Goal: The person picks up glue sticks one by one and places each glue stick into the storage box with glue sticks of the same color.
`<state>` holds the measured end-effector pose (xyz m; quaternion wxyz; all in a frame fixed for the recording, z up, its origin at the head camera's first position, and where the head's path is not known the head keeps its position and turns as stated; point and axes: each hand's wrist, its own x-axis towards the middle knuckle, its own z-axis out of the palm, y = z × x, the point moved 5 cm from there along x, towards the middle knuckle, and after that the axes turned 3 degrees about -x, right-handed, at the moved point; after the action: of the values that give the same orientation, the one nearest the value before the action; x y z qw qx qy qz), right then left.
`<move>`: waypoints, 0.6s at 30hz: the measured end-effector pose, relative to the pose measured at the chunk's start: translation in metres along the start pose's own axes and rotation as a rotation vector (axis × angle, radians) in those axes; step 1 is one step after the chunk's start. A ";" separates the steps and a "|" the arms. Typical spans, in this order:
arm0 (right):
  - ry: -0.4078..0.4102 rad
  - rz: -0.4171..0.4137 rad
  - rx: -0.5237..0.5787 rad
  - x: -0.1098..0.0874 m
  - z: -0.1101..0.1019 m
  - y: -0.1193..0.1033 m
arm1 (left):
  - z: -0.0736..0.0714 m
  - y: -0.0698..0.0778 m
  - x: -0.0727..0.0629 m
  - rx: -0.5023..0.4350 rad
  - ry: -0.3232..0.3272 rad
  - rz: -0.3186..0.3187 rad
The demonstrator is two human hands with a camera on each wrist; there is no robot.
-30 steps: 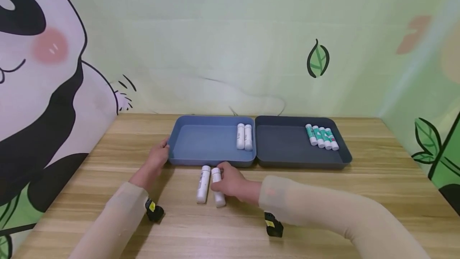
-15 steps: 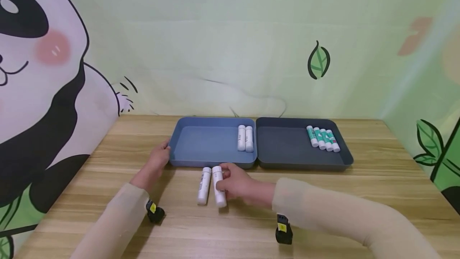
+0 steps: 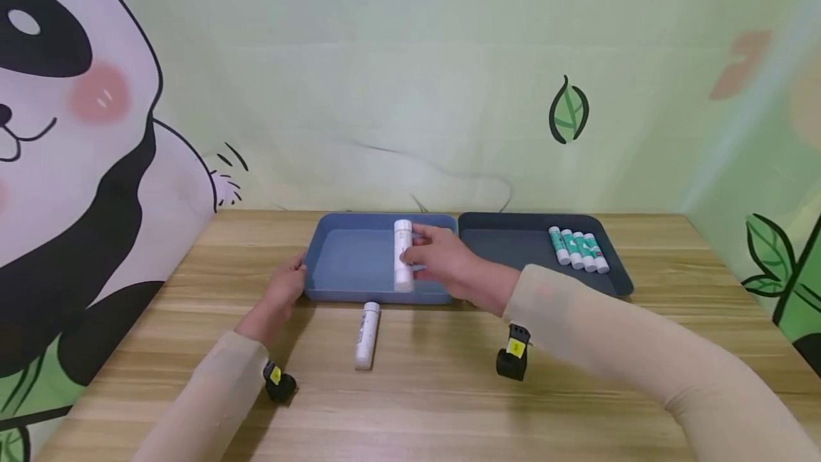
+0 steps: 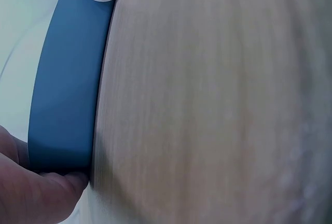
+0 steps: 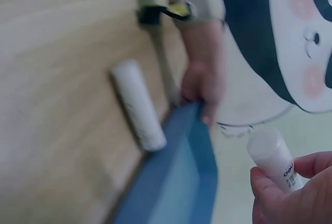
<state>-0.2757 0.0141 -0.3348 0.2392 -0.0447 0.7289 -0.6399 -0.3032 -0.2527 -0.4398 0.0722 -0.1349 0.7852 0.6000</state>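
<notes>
My right hand (image 3: 445, 259) pinches a white glue stick (image 3: 403, 255) between thumb and fingers, holding it upright over the blue tray (image 3: 349, 259). The same glue stick (image 5: 272, 156) shows its lettering in the right wrist view. My left hand (image 3: 285, 287) grips the tray's left end, its thumb and fingers on the wall, as the left wrist view shows at the tray's corner. Another white glue stick (image 3: 368, 337) lies on the table just in front of the tray. The two white sticks at the tray's right side are hidden behind my right hand.
A dark grey tray (image 3: 507, 241) stands against the blue one on the right. Several white-and-green glue sticks (image 3: 577, 249) lie side by side at its right end. Both trays rest on a wooden table (image 3: 423, 391) before a printed backdrop (image 3: 308, 91).
My right hand has lifted one white glue stick off the table and carried it forward over the blue tray. The left hand stays on the tray's end.
</notes>
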 end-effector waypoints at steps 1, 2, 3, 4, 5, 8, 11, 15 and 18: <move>0.002 -0.009 0.003 0.001 -0.003 -0.006 | 0.000 -0.001 0.000 -0.002 0.000 -0.001; 0.006 -0.017 0.004 0.002 -0.007 -0.012 | 0.000 -0.001 0.000 -0.004 0.002 -0.002; 0.006 -0.026 0.009 0.003 -0.010 -0.017 | 0.000 -0.001 0.000 -0.008 0.004 -0.003; 0.009 -0.034 0.012 0.005 -0.013 -0.021 | 0.000 -0.001 0.000 -0.012 0.006 -0.004; 0.011 -0.040 0.016 0.006 -0.016 -0.026 | 0.001 0.000 0.000 -0.016 0.007 -0.005; 0.034 -0.060 0.028 0.011 -0.023 -0.040 | 0.001 0.001 -0.001 -0.027 0.009 -0.007; 0.073 -0.069 0.032 0.018 -0.031 -0.050 | 0.000 0.002 -0.001 -0.025 0.008 -0.001; 0.116 -0.074 0.017 0.030 -0.040 -0.059 | 0.000 0.001 -0.002 -0.017 0.011 0.001; 0.130 -0.067 0.015 0.040 -0.045 -0.059 | 0.000 0.001 -0.002 -0.015 0.012 0.006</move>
<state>-0.3432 0.0293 -0.2871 0.1701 -0.0255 0.7363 -0.6545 -0.3014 -0.2521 -0.4379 0.0647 -0.1366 0.7816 0.6052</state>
